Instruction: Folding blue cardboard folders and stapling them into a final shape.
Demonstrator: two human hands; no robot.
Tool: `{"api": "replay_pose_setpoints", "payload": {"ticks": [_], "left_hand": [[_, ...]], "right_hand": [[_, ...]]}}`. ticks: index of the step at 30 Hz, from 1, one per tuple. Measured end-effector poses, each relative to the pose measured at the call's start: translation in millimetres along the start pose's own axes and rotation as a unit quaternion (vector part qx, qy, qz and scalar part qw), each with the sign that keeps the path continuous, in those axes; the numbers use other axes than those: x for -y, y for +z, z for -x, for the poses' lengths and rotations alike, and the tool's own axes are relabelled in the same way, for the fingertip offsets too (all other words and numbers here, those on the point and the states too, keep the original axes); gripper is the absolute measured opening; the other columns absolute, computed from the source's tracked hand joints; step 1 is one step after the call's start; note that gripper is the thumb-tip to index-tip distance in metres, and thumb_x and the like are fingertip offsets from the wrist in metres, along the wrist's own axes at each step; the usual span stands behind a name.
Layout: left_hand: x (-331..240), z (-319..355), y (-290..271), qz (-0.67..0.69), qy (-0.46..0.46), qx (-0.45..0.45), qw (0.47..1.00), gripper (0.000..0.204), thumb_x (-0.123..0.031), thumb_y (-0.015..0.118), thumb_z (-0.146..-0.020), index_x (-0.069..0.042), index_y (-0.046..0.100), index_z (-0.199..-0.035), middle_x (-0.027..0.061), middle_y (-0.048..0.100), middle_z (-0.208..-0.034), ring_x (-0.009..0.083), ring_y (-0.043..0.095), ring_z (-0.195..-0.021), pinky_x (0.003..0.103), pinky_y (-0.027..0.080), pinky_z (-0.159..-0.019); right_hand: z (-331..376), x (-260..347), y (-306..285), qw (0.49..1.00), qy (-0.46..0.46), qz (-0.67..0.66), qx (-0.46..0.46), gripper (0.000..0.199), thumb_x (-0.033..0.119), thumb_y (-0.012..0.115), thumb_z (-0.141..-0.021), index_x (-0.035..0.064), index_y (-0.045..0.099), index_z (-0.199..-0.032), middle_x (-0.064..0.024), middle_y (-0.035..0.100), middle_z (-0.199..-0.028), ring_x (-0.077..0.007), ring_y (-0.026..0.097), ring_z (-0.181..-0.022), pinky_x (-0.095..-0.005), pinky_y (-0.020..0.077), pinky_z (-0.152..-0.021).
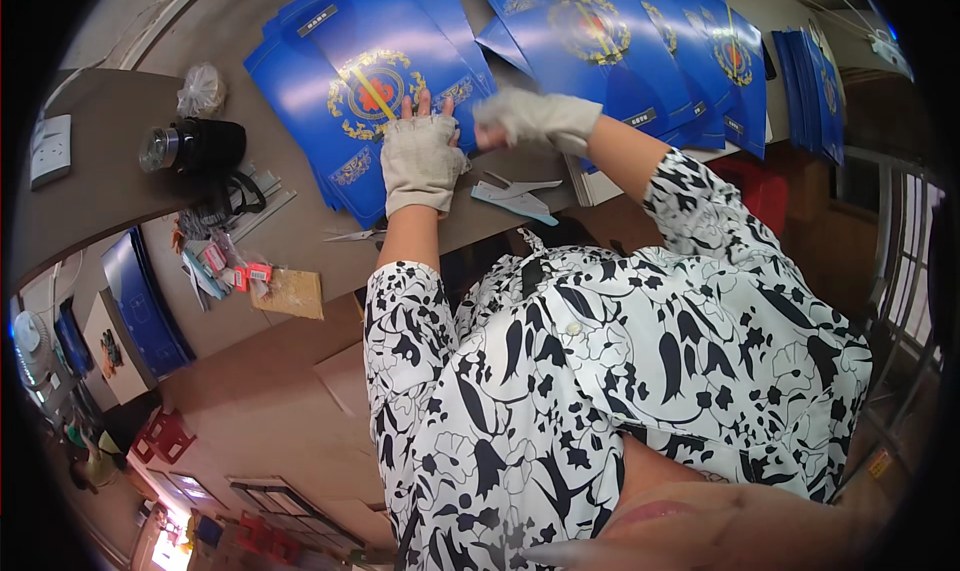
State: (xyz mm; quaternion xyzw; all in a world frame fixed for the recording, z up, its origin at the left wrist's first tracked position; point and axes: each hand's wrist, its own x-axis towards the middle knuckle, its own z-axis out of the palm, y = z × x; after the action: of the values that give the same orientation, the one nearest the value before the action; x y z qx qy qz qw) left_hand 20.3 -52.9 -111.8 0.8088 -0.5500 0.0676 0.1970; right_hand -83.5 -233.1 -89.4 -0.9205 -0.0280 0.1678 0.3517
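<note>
Stack of glossy blue printed sheets [350, 96] on grey worktop [272, 151]; left hand [420, 156], beige-gloved, fingers spread upon stack; right hand [532, 121], likewise gloved, blurred at stack's right edge, grip unclear. Risk: sideways pressure may skew loose upper sheets.

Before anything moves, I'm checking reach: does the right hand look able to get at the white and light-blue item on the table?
Probably yes: the right hand, though blurred, is close to the white and light-blue item, and nothing visible covers it.
</note>
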Motion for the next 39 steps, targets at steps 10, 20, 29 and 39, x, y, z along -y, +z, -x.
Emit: {"api": "replay_pose_setpoints", "payload": {"ticks": [10, 20, 29, 39], "left_hand": [[32, 45, -70, -0.008, -0.108, -0.091, 0.99, 0.064, -0.029, 0.069, -0.07, -0.004, 0.047, -0.124, 0.0169, 0.047, -0.128, 0.0318, 0.041, -0.122, 0.04, 0.035, -0.099], [27, 61, -84, -0.063, -0.058, 0.043, 0.995, 0.081, -0.042, 0.075, -0.06, -0.01, 0.045, -0.128, 0.0154, 0.045, -0.131, 0.0346, 0.037, -0.124, 0.042, 0.034, -0.099], [46, 61, -76, 0.011, -0.034, 0.028, 0.999, 0.08, -0.033, 0.077, -0.059, -0.007, 0.045, -0.127, 0.0142, 0.048, -0.127, 0.031, 0.043, -0.12, 0.037, 0.035, -0.099], [53, 58, -72, 0.028, -0.024, 0.02, 0.999, 0.08, -0.032, 0.077, -0.058, -0.002, 0.045, -0.125, 0.0163, 0.049, -0.125, 0.0303, 0.044, -0.119, 0.037, 0.034, -0.101]], "right_hand": [[39, 112, 2, 0.969, 0.141, 0.203, -0.024, 0.04, 0.032, 0.067, -0.072, 0.0068, 0.061, -0.102, -0.0135, 0.059, -0.106, -0.0303, 0.058, -0.094, -0.0373, 0.0475, -0.077], [-21, 87, 3, 0.945, -0.061, 0.305, -0.099, 0.076, 0.04, 0.069, -0.068, 0.0089, 0.04, -0.131, -0.0141, 0.03, -0.14, -0.0275, 0.026, -0.132, -0.0438, 0.02, -0.108], [-27, 80, 5, 0.951, -0.044, 0.276, -0.13, 0.071, 0.04, 0.066, -0.073, 0.0081, 0.04, -0.131, -0.0145, 0.029, -0.141, -0.0288, 0.026, -0.131, -0.0419, 0.0194, -0.108], [-17, 79, 2, 0.95, -0.006, 0.222, -0.218, 0.067, 0.046, 0.062, -0.076, 0.0101, 0.042, -0.129, -0.0131, 0.032, -0.139, -0.038, 0.038, -0.121, -0.0417, 0.0315, -0.103]]}}
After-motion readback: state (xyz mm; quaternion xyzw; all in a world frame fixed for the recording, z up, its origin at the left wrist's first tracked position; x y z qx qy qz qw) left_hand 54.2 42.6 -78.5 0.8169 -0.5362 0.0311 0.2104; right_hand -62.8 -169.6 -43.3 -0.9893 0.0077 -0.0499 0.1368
